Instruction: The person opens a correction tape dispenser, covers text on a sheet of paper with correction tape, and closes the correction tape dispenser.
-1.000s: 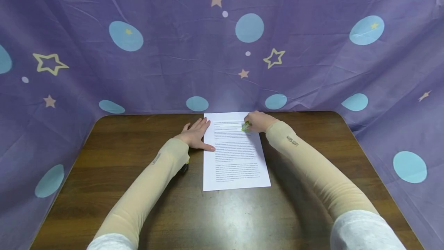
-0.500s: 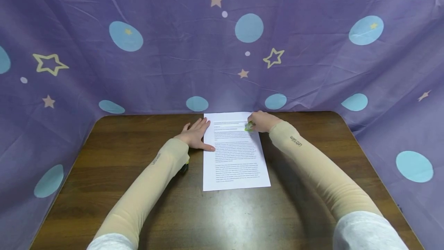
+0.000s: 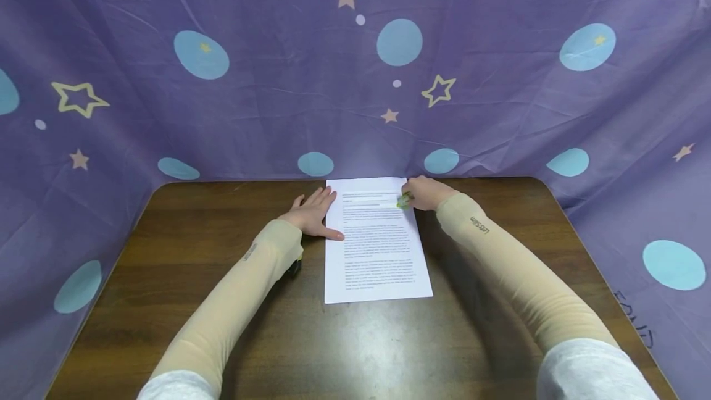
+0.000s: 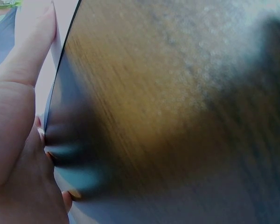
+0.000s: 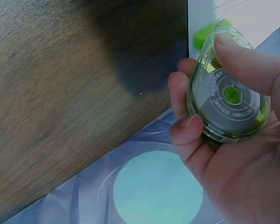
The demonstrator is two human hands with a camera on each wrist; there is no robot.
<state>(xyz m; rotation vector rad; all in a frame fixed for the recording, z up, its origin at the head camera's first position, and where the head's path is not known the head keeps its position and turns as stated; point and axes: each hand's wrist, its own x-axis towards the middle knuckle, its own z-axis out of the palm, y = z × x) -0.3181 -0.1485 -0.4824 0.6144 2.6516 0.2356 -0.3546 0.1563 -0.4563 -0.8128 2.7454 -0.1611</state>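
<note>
A printed sheet of paper [image 3: 378, 252] lies on the brown wooden table, its far edge by the backdrop. My left hand [image 3: 313, 213] rests spread on the sheet's upper left edge, with the thumb [image 4: 30, 51] reaching over the paper. With curled fingers and thumb, my right hand [image 3: 426, 194] grips a clear and green correction tape dispenser [image 5: 228, 100]. Its green tip end [image 5: 205, 37] points at the sheet, close to the right edge near the top lines of text. Part of the dispenser is hidden behind the thumb and palm.
Beside the left wrist, a small black object [image 3: 294, 266] sits half hidden by the sleeve. A purple backdrop cloth [image 3: 250, 110] with stars and blue spots rises along the table's back and sides. Dark lettering [image 3: 635, 320] marks the cloth at right.
My right hand has slid rightward with the correction tape dispenser, from over the text to the sheet's right edge. The left hand and the paper stay in place.
</note>
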